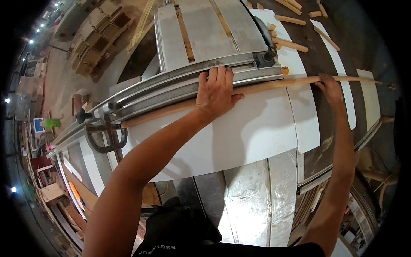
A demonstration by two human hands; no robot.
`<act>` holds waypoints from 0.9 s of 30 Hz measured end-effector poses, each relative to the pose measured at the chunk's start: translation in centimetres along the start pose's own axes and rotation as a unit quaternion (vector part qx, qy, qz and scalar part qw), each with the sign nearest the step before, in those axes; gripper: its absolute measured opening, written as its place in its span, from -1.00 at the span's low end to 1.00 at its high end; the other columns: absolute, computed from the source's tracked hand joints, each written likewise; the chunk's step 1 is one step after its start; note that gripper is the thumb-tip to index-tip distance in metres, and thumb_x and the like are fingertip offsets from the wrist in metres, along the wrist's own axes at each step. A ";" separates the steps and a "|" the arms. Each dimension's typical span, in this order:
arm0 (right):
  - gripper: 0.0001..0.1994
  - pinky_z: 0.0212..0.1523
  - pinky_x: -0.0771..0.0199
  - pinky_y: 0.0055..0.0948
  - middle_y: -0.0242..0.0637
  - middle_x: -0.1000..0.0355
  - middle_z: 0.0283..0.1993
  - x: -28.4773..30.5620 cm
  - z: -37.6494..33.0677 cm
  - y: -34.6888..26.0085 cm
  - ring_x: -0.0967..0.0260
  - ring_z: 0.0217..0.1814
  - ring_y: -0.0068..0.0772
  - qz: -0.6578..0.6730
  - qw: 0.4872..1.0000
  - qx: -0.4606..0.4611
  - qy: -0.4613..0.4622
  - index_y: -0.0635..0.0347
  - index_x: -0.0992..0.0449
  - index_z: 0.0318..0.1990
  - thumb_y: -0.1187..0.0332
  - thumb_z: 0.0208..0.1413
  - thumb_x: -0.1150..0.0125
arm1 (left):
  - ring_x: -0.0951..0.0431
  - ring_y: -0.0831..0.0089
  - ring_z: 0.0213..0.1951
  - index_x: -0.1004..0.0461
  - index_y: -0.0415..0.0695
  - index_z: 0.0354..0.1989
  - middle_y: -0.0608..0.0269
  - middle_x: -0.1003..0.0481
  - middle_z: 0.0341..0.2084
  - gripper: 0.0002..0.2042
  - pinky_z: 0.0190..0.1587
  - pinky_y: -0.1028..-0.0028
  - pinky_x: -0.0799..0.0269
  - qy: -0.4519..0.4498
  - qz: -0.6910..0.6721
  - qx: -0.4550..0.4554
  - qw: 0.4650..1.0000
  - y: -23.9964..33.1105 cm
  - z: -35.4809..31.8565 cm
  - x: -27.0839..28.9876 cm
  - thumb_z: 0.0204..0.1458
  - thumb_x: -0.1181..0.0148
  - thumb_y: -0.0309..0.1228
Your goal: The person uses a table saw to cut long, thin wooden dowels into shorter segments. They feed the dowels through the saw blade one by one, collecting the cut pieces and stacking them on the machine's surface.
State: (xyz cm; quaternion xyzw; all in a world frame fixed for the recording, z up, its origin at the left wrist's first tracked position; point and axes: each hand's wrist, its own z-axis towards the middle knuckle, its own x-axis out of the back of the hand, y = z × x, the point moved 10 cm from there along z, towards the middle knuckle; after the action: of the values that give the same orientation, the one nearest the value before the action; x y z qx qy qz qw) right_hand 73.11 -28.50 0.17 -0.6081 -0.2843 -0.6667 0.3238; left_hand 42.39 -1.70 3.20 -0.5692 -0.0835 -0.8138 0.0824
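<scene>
A long, slim wooden rod [263, 87] lies along the near side of a metal fence [171, 95], over a white panel [257, 124]. My left hand [216, 92] is closed over it near the middle; the fingers hook over the top of the fence and the thumb points right along the wood. Farther right, my right hand [330, 89] pinches the rod, whose thin end runs on past the fingers. Part of the rod is covered by my left hand. Close to the rod's left end sits a dark loop-shaped handle [107, 139] on the fence.
Several short wooden pieces [291, 45] are scattered beyond the rod at the upper right. A slotted metal table [201, 34] lies past the fence. Bare metal plates [248, 197] stand near my body. Stacked boards [96, 36] rest on the floor at the far left.
</scene>
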 end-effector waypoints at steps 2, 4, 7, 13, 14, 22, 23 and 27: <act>-0.64 0.11 -0.50 -0.16 -0.11 -0.53 0.04 -0.1 0.2 0.0 -0.48 0.12 -0.07 -0.001 1.000 0.009 -0.007 0.29 -0.54 0.02 0.29 0.11 -0.34 | -0.41 0.27 -0.11 -0.44 -0.34 0.06 0.16 -0.40 -0.17 -0.14 -0.06 0.24 -0.29 -0.002 0.002 0.004 1.000 0.1 0.1 0.0 -0.27 -0.44 0.17; -0.64 0.10 -0.51 -0.15 -0.10 -0.54 0.03 0.0 0.3 -0.1 -0.49 0.11 -0.07 -0.002 1.000 0.013 -0.009 0.30 -0.54 0.01 0.29 0.11 -0.35 | -0.40 0.27 -0.09 -0.43 -0.33 0.06 0.17 -0.40 -0.17 -0.15 -0.05 0.23 -0.28 -0.002 0.005 0.005 1.000 0.0 0.0 0.1 -0.26 -0.45 0.16; -0.63 0.09 -0.52 -0.15 -0.09 -0.54 0.04 -0.3 0.1 0.0 -0.49 0.11 -0.07 -0.013 1.000 0.010 0.002 0.30 -0.54 0.02 0.28 0.11 -0.35 | -0.39 0.28 -0.09 -0.43 -0.32 0.06 0.17 -0.39 -0.17 -0.17 -0.05 0.23 -0.28 -0.025 -0.019 -0.002 0.999 0.2 0.2 -0.1 -0.25 -0.44 0.15; -0.59 0.10 -0.52 -0.14 -0.08 -0.52 0.10 -0.8 0.2 -0.1 -0.48 0.14 -0.07 -0.018 1.000 0.010 -0.003 0.27 -0.53 0.07 0.26 0.12 -0.35 | -0.31 0.31 -0.08 -0.42 -0.26 0.05 0.23 -0.35 -0.16 -0.24 -0.05 0.24 -0.23 -0.036 0.014 0.004 0.999 -0.4 0.0 -0.5 -0.15 -0.35 0.17; -0.59 0.11 -0.52 -0.14 -0.08 -0.52 0.10 -0.7 0.2 -0.1 -0.47 0.14 -0.08 -0.016 1.000 0.005 -0.003 0.27 -0.53 0.08 0.26 0.12 -0.34 | -0.33 0.29 -0.08 -0.41 -0.28 0.06 0.21 -0.36 -0.16 -0.22 -0.05 0.23 -0.24 -0.037 0.008 0.006 0.999 -0.4 0.0 -0.5 -0.16 -0.38 0.16; -0.62 0.21 -0.46 -0.20 -0.13 -0.50 0.14 -0.2 -0.1 0.3 -0.43 0.19 -0.12 -0.011 1.000 -0.002 0.000 0.19 -0.55 0.09 0.20 0.19 -0.27 | -0.34 0.18 0.00 -0.35 -0.31 0.15 0.09 -0.36 -0.09 -0.15 0.07 0.13 -0.23 -0.078 0.010 0.051 0.996 -0.4 0.1 -1.6 -0.16 -0.41 0.14; -0.62 0.22 -0.45 -0.21 -0.16 -0.50 0.15 -0.3 -0.1 0.5 -0.43 0.20 -0.13 -0.024 1.000 0.010 0.002 0.17 -0.55 0.09 0.19 0.20 -0.26 | -0.34 0.18 0.02 -0.34 -0.31 0.15 0.10 -0.36 -0.08 -0.15 0.09 0.13 -0.22 -0.090 0.002 0.060 0.994 -0.2 0.5 -1.7 -0.16 -0.42 0.14; -0.62 0.24 -0.44 -0.22 -0.20 -0.50 0.15 0.6 0.7 1.8 -0.41 0.22 -0.15 -0.029 0.998 -0.028 -0.046 0.17 -0.56 0.09 0.21 0.18 -0.28 | -0.33 0.18 0.07 -0.33 -0.27 0.17 0.10 -0.35 -0.03 -0.16 0.14 0.11 -0.17 -0.109 -0.029 0.075 0.991 -0.8 0.3 -1.7 -0.17 -0.44 0.12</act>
State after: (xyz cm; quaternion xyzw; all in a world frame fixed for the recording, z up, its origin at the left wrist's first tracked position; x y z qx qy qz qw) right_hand 74.92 -29.18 0.80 -0.6386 -0.2969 -0.6550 0.2738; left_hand 43.05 -0.82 1.65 -0.6444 -0.1695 -0.7401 0.0912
